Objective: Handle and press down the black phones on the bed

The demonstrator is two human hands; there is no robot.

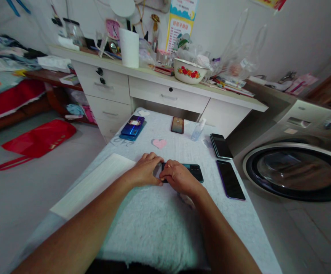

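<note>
A dark smartphone lies back up on the cloth-covered table, its camera block toward the right. My left hand grips its left end, with the thumb on the near edge and the fingers on the far edge. Over that same end, my right hand has its fingers curled and pressed together against the phone. Whatever those fingertips hold, if anything, is hidden. Something pale, partly covered, shows below my right wrist. A folded white sheet lies left of my left hand.
Blue phones sit stacked at the far left, and a brown-backed phone lies near a clear spray bottle. On the right are a purple-edged phone and stacked dark phones. A washing machine stands right of the table.
</note>
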